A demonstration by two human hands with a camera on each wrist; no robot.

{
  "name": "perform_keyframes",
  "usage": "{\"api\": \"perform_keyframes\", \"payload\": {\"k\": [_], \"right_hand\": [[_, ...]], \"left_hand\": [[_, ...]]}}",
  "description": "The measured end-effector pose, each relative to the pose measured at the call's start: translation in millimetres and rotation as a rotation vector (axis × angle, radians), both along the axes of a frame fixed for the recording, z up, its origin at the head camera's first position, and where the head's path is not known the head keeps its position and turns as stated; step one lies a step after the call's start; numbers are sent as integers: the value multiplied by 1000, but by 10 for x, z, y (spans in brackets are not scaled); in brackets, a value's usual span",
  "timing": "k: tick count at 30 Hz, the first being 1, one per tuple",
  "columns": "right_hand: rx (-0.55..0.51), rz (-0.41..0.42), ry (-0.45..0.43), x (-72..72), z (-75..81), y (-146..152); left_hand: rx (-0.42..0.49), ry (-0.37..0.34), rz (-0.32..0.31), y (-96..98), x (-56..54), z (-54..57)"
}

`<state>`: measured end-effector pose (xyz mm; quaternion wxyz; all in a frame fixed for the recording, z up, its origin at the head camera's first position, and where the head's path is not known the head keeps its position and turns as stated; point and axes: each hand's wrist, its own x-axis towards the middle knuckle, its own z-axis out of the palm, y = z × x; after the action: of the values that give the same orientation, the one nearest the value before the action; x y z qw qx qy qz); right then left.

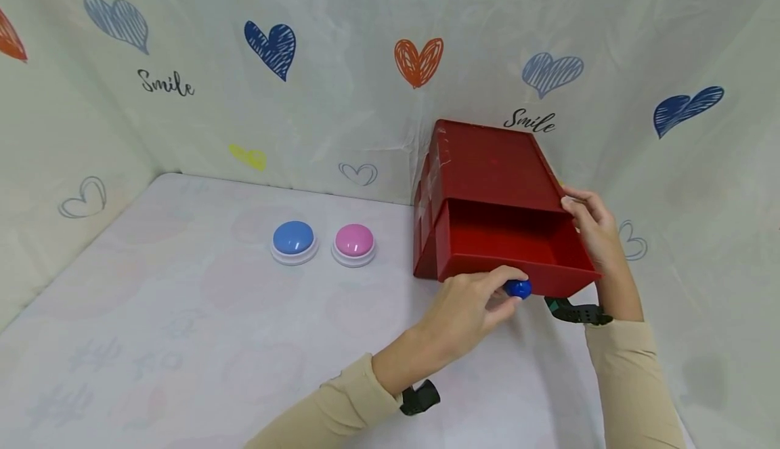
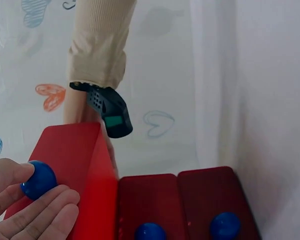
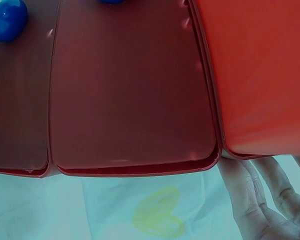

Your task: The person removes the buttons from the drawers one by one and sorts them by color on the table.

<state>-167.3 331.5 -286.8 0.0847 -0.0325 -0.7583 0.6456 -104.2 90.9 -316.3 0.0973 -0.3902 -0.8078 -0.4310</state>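
A red drawer cabinet [image 1: 487, 164] stands against the back curtain. Its top drawer [image 1: 557, 281] is pulled out toward me, showing a bare red inside. My left hand [image 1: 460, 310] pinches the round blue knob [image 1: 518, 288] on that drawer's front, thumb and fingers around it. At the cabinet's right side, my right hand [image 1: 597, 232] rests near the upper edge; the right wrist view has its fingers [image 3: 280, 185] extended along the side wall. Two closed drawers below carry a blue knob [image 2: 150, 232] and another blue knob [image 2: 225, 226].
Left of the cabinet, a blue push button [image 1: 294, 238] and a pink push button [image 1: 354, 240] sit on white bases on the white-covered table [image 1: 213, 340]. A curtain [image 1: 341, 110] printed with hearts hangs behind and along both sides. Dark bands circle both wrists.
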Motion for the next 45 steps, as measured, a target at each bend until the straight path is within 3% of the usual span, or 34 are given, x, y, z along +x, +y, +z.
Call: {"api": "perform_keyframes", "payload": {"k": [16,33,37,45], "right_hand": [[-26,-32,-20,-9,-12,-28],[-12,-130,2,-19,-50,14],[-43,-134,14,-33,-48,13],[19,-119,35,-71,-23,-1]], "left_hand": [[6,-24,51,27,-141,-11],[-41,-84,126,159,-445,42],[-46,-87,141,183,-511,33],[-31,-91,154,182,-614,48]]}}
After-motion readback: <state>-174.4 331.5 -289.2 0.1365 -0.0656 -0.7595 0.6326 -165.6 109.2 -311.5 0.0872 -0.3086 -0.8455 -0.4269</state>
